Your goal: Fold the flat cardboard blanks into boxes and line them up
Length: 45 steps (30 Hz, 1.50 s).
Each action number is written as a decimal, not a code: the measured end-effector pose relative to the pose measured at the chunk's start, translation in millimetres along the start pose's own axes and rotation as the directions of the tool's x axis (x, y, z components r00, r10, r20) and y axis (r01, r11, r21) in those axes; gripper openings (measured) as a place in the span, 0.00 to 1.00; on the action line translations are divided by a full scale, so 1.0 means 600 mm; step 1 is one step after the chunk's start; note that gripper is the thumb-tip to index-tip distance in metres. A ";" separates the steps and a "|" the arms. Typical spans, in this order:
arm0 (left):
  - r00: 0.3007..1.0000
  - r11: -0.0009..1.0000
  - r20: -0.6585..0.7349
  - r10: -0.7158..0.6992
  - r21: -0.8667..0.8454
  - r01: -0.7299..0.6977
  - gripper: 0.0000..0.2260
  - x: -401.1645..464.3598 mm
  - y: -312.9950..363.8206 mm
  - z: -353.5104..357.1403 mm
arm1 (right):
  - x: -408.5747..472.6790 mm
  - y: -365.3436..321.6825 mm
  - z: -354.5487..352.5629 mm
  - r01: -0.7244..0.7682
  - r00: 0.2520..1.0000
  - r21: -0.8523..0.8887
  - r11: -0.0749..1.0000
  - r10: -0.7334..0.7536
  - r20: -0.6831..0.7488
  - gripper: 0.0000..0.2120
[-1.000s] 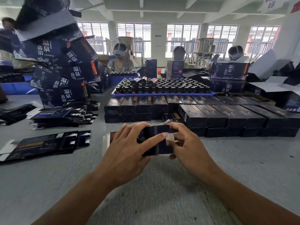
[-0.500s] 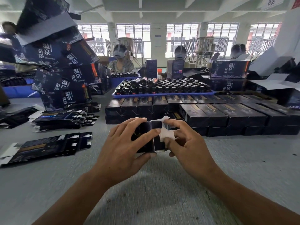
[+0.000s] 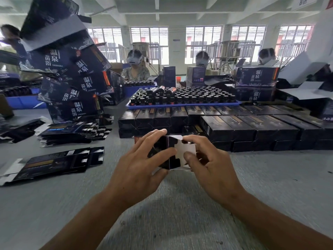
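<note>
Looking down through the head camera, we held a half-formed dark box (image 3: 166, 152) above the grey table (image 3: 180, 204), just in front of the row of finished boxes (image 3: 252, 127). Our left hand (image 3: 138, 166) wrapped its near end, fingers curled over the top and thumb pressed on the dark end face. Our right hand (image 3: 210, 165) pinched the white end flap (image 3: 185, 149) between thumb and forefinger. To the left of that row lay flat blanks (image 3: 48, 163) and a stack of blanks (image 3: 72, 132). Behind the row sat a blue tray (image 3: 182, 103) of dark bottles (image 3: 182, 95).
</note>
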State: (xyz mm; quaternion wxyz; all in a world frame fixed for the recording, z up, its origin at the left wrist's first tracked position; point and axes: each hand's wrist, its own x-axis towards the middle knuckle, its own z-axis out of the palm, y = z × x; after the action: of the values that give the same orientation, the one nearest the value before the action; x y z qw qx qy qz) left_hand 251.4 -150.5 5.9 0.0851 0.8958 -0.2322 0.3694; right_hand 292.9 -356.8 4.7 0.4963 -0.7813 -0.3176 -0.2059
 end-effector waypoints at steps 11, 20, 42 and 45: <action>0.999 0.999 0.003 -0.037 0.021 0.037 0.28 -0.002 -0.002 0.004 | 0.003 -0.003 -0.005 0.002 0.993 -0.040 0.999 0.002 0.116 0.19; 0.999 0.999 0.025 -0.034 0.004 0.034 0.27 -0.003 -0.001 0.004 | 0.002 0.005 -0.006 0.012 0.993 -0.049 0.999 -0.006 0.119 0.23; 0.999 0.998 -0.003 -0.052 -0.028 0.052 0.26 -0.004 0.008 0.006 | 0.002 -0.003 -0.005 -0.096 0.994 0.170 0.981 0.086 0.064 0.16; 0.996 0.995 -0.020 -0.083 -0.060 0.082 0.33 -0.003 0.017 0.007 | 0.004 -0.006 -0.005 -0.128 0.991 0.206 0.970 0.118 0.060 0.15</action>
State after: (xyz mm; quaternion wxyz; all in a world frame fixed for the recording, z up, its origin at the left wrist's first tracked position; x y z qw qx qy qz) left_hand 248.0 -160.2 1.1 0.1292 0.8975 -0.2046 0.3686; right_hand 292.3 -357.6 9.6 0.5800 -0.7475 -0.3001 -0.1214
